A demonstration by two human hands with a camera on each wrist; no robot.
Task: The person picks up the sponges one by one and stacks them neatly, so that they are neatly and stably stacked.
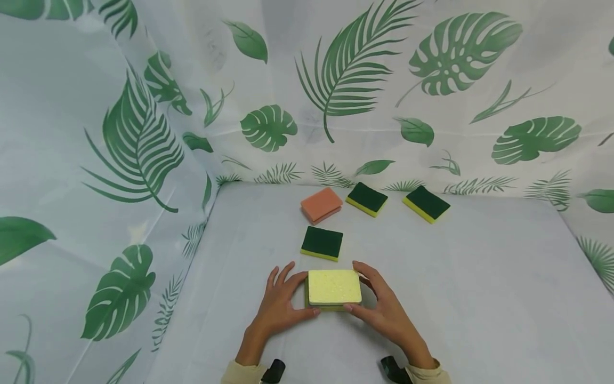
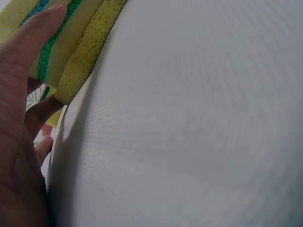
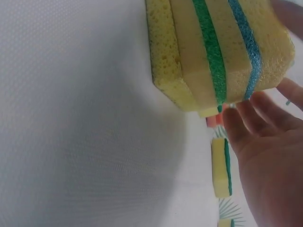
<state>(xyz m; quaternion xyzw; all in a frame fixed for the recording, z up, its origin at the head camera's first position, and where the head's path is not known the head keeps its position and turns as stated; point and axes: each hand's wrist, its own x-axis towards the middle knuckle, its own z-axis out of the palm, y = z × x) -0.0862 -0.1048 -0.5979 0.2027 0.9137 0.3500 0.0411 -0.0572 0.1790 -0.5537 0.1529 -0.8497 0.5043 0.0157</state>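
Note:
A stack of sponges (image 1: 334,287) stands near the front of the table, its top face pale yellow. Its sides show yellow and tan layers with a green band and a blue band (image 3: 247,45). My left hand (image 1: 281,304) holds the stack's left side, thumb at the front edge and a fingertip near the low yellow sponge (image 2: 83,61). On the right side, my right hand (image 1: 381,304) grips the upper layers, thumb in front and fingers round the back corner. Just behind the stack lies a dark green and yellow sponge (image 1: 322,242).
Farther back on the white table (image 1: 479,277) lie an orange sponge (image 1: 321,204) and two more green and yellow sponges, one in the middle (image 1: 366,198) and one to the right (image 1: 427,204). A leaf-patterned curtain (image 1: 307,160) borders the table behind and at the sides.

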